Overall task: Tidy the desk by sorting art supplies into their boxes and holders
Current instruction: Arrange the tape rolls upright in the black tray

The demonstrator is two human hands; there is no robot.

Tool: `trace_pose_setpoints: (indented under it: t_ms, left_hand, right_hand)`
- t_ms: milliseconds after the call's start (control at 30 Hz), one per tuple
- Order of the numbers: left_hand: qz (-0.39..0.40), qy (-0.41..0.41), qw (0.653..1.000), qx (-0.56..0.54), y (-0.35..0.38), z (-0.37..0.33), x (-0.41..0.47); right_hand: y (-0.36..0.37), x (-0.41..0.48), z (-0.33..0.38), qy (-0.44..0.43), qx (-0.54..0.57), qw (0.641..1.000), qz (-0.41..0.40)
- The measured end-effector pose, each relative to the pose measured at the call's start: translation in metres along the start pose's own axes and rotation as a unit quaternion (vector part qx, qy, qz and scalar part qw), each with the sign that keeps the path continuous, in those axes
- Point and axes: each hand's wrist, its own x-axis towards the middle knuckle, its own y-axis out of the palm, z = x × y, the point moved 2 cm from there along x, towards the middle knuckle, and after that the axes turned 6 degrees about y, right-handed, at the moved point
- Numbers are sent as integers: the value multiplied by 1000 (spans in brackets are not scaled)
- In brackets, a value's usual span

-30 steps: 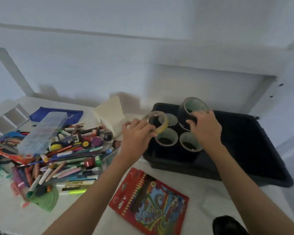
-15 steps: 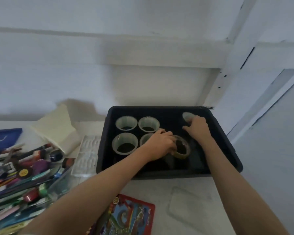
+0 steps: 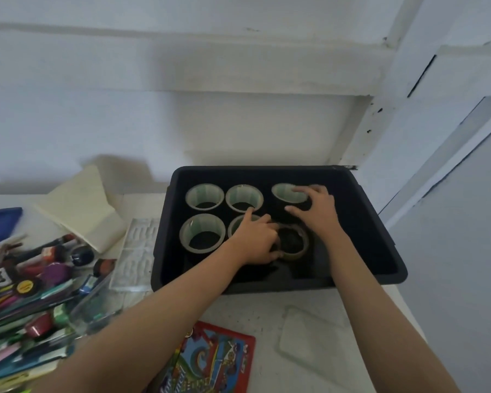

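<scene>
Now reaching into the tray (image 3: 380, 239) with both hands, at the far right of the counter (image 3: 255, 310), hard against the wall. Gripping with the left hand (image 3: 255, 241): fingers curled round the left rim of the brown roll (image 3: 295, 243), thumb at its near edge, forefinger stretched out far toward the pale rolls (image 3: 204, 197). Brown roll flat on the tray floor, hole up, about mid-tray, just right of the near pair of pale rolls. Touching with the right hand (image 3: 318, 212): fingers spread, tips laid on the right rim of the far-right roll (image 3: 287, 192), thumb stuck out leftward on its near side. Hard to tell whether pressing or only resting there. Far-right roll tilted, mouth turned up and left. Four pale rolls in a two-by-two block at the tray's left end, holes up, the near right one partly hidden under the left hand.

Just left of the tray, a clear ribbed palette (image 3: 136, 251), flat on the counter. Farther left, a cream box (image 3: 82, 205) lying askew, and a blue pouch (image 3: 0, 224) cut off by the frame edge. At near left, a heap of pens (image 3: 26, 302) and markers, too jumbled to count. Near and central, partly under the left forearm, a red pencil pack (image 3: 219, 361). Right of that, between the forearms, a clear lid (image 3: 309, 333) flat on the counter.
</scene>
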Motion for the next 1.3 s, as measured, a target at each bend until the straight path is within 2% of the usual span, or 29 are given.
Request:
trace_pose_setpoints:
  t_ms: [67, 100, 200, 367, 467, 567, 667, 767, 900, 1000, 1100, 1200, 1300]
  left_hand:
    - [9, -8, 1000, -4, -1, -2, 0]
    - [11, -10, 1000, -5, -2, -2, -1]
    - [8, -13, 1000, -15, -2, -3, -1]
    - [2, -10, 999, -31, -4, -3, -1]
    - [-5, -3, 1000, -29, -3, -3, -2]
    - [2, -15, 1000, -9, -2, -5, -1]
    - [8, -41, 999, 17, -2, -8, 0]
    - [-1, -61, 998, 20, -4, -10, 1]
    - [-2, -63, 998, 2, -4, -10, 2]
    - [-19, -38, 999, -7, -2, -6, 0]
    - [-85, -8, 992, -88, -1, 4, -3]
    - [-170, 5, 957, -236, -13, 16, -6]
    - [-145, -11, 939, -311, -39, 28, -24]
  right_hand:
    - [6, 2, -3, 27, -41, 997, 56]
    - [7, 3, -2, 29, -36, 997, 59]
    - [7, 4, 2, 20, -17, 999, 32]
    - [7, 5, 4, -8, -47, 999, 3]
    - [12, 9, -2, -4, -44, 999, 7]
    - [14, 9, -6, 16, -7, 998, 56]
    - [11, 8, -5, 14, 75, 995, 57]
    - [11, 10, -11, 47, 132, 988, 67]
    - [10, 12, -12, 64, 155, 984, 64]
    - [10, 11, -9, 55, 125, 990, 42]
    - [11, 8, -4, 36, 91, 995, 16]
    - [10, 2, 4, -40, -5, 998, -43]
    - [6, -4, 20, -144, -66, 985, -70]
